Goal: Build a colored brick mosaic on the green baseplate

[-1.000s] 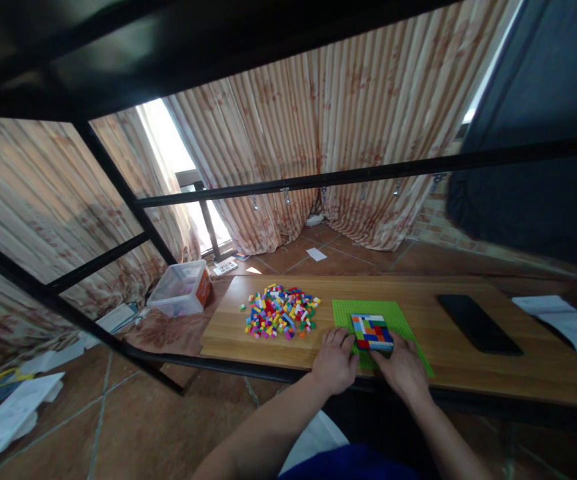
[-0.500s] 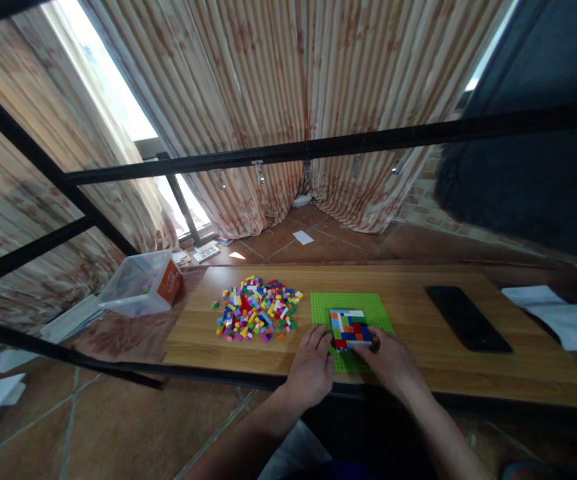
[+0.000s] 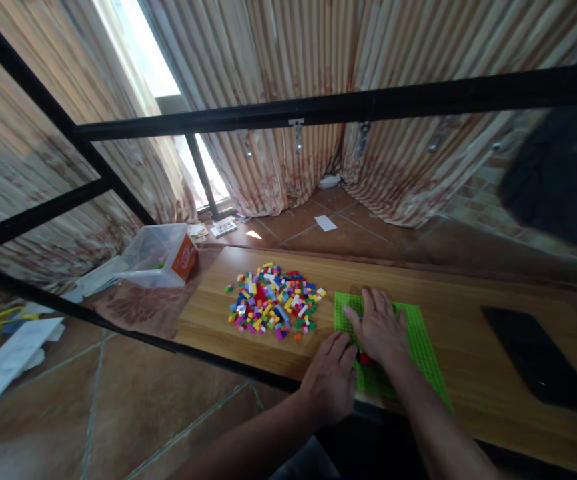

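Observation:
A green baseplate (image 3: 418, 340) lies near the front edge of a wooden table (image 3: 458, 300). My right hand (image 3: 379, 325) rests flat on it with fingers stretched out, covering the block of coloured bricks; only a bit of red brick (image 3: 365, 359) shows under the palm. My left hand (image 3: 331, 381) sits at the plate's left front corner, fingers curled against its edge. A pile of small loose bricks (image 3: 274, 303) in many colours lies just left of the plate.
A black phone-like slab (image 3: 538, 360) lies at the table's right. A clear plastic box (image 3: 161, 257) stands at the left end on a patterned cloth. Black metal bars (image 3: 348, 103) cross in front of striped curtains. Papers lie on the tiled floor.
My right hand has slid forward from the brick block's front edge to lie flat over it, hiding it. The camera has tilted down and moved closer. My left hand stays at the plate's corner.

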